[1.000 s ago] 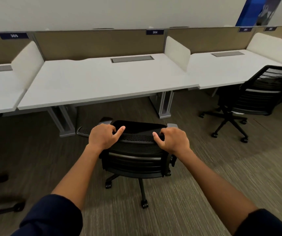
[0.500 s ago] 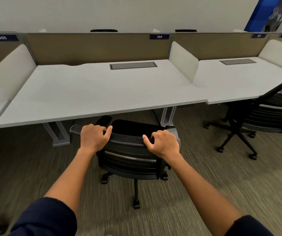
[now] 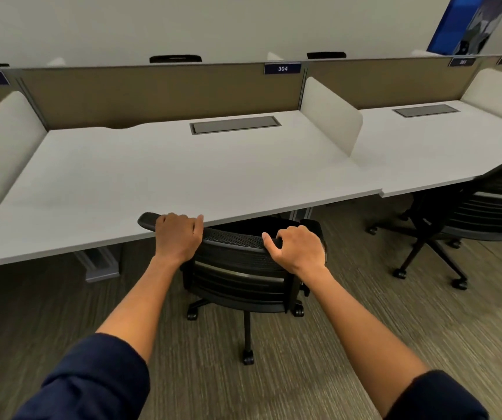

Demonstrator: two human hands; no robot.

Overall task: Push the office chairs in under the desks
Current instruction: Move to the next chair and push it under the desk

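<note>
A black mesh office chair (image 3: 237, 268) stands right in front of me at the white desk (image 3: 158, 177) labelled 304. Its seat is hidden beneath the desktop and the top of its backrest sits at the desk's front edge. My left hand (image 3: 178, 237) grips the top rail of the backrest on the left, fingers curled over it. My right hand (image 3: 296, 248) grips the same rail on the right. The chair's left armrest pokes out just above the desk edge beside my left hand.
A second black office chair (image 3: 483, 213) stands at the neighbouring desk (image 3: 431, 150) on the right, its wheeled base out on the carpet. White dividers (image 3: 328, 113) separate the desks. A grey desk leg (image 3: 101, 263) stands left of my chair.
The chair has rolled forward with both hands on its backrest. Its seat has gone under the desktop and I have come closer to the desk.
</note>
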